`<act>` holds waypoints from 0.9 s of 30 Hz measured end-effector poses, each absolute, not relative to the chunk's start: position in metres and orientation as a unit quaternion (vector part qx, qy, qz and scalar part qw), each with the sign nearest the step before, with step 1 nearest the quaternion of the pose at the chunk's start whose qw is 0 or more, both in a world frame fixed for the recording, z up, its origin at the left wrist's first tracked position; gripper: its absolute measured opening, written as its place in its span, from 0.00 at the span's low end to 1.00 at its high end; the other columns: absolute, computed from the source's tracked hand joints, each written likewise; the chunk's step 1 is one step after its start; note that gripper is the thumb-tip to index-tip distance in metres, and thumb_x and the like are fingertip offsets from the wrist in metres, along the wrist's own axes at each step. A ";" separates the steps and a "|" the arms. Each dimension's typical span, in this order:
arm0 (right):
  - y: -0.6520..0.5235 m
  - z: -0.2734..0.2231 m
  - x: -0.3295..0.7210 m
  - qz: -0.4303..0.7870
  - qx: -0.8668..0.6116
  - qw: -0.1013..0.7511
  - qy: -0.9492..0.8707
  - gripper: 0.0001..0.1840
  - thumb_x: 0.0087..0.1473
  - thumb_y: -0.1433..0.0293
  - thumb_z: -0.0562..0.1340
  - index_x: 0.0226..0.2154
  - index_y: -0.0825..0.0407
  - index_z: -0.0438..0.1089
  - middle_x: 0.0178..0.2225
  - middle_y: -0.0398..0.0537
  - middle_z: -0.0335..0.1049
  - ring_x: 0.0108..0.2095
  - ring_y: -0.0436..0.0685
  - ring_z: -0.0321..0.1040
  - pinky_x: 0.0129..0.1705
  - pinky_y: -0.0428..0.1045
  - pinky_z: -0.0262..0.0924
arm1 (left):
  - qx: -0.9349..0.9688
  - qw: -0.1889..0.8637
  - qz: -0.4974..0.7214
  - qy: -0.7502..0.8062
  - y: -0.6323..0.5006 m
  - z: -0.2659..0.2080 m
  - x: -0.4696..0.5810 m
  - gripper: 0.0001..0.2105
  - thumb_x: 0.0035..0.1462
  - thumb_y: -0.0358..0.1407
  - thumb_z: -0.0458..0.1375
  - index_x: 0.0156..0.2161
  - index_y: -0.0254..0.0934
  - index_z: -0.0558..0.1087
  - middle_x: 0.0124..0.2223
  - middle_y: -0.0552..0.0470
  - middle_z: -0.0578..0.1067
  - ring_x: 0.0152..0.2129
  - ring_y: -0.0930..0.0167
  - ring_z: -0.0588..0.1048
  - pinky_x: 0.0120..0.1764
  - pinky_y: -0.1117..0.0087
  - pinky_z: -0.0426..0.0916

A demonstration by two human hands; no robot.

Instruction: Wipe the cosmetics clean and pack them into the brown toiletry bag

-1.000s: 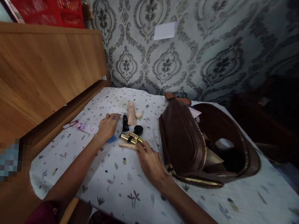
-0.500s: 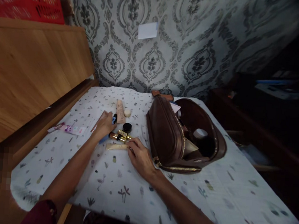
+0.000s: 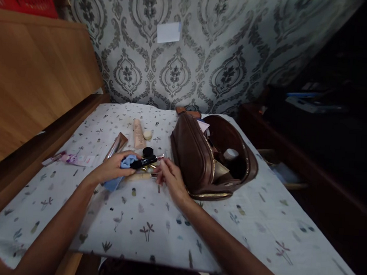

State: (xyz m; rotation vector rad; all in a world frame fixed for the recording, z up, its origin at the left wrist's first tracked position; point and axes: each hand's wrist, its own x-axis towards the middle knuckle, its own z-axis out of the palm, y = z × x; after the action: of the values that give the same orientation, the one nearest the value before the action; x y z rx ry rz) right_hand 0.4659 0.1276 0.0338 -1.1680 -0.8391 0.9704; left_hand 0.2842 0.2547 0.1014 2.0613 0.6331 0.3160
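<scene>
My left hand (image 3: 113, 166) is closed round a bunched blue cloth (image 3: 127, 162) and a slim black cosmetic tube (image 3: 143, 162). The tube tilts up towards the right, with pale print on its side. At its clear-pinkish end, my right hand (image 3: 171, 179) has its fingers curled and pinched together. Beneath the tube lie gold-trimmed cosmetic tubes (image 3: 151, 169), partly hidden, and a slim beige tube (image 3: 139, 177). Just behind stand a round black jar (image 3: 147, 152), a small cream-coloured jar (image 3: 147, 135) and a peach squeeze tube (image 3: 139, 134). A rose-gold pack (image 3: 118, 144) lies behind my left hand.
An unzipped brown toiletry bag (image 3: 191, 155) sits right of my hands, a white-lidded jar (image 3: 231, 154) inside. A pink-and-white tube (image 3: 76, 159) lies at the left. The printed cloth (image 3: 145, 223) covers the table. A wooden cabinet (image 3: 39, 67) rises at the left.
My left hand has lifted the black tube with the blue cloth and brought it towards my right hand. My right hand has moved from the gold-trimmed tubes to its end. The view has shifted slightly.
</scene>
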 end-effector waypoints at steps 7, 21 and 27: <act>0.127 0.033 0.463 0.478 -0.459 0.694 -0.281 0.26 0.47 0.45 0.66 0.33 0.49 0.64 0.23 0.38 0.68 0.17 0.47 0.59 0.18 0.43 0.49 | 0.835 0.480 0.128 0.237 0.247 0.078 0.293 0.21 0.48 0.37 0.62 0.49 0.37 0.73 0.51 0.47 0.76 0.48 0.62 0.72 0.53 0.64 0.65; 0.123 0.037 0.465 0.444 -0.498 0.665 -0.335 0.24 0.50 0.48 0.64 0.32 0.53 0.70 0.20 0.36 0.58 0.17 0.45 0.49 0.18 0.44 0.39 | 0.859 0.440 0.101 0.242 0.248 0.074 0.284 0.16 0.51 0.42 0.63 0.43 0.35 0.74 0.40 0.50 0.76 0.39 0.65 0.73 0.43 0.68 0.66; 0.121 0.032 0.466 0.412 -0.514 0.635 -0.403 0.25 0.54 0.48 0.60 0.39 0.53 0.73 0.22 0.39 0.61 0.19 0.47 0.54 0.20 0.44 0.46 | 0.835 0.483 0.096 0.246 0.247 0.081 0.280 0.17 0.49 0.42 0.64 0.42 0.34 0.74 0.41 0.50 0.76 0.39 0.65 0.72 0.43 0.68 0.66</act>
State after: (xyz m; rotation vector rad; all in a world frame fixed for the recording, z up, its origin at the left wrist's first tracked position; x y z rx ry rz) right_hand 0.4663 0.1211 0.0322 -1.1746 -0.9212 0.9410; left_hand 0.2802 0.2471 0.0812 2.0335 0.6005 0.2328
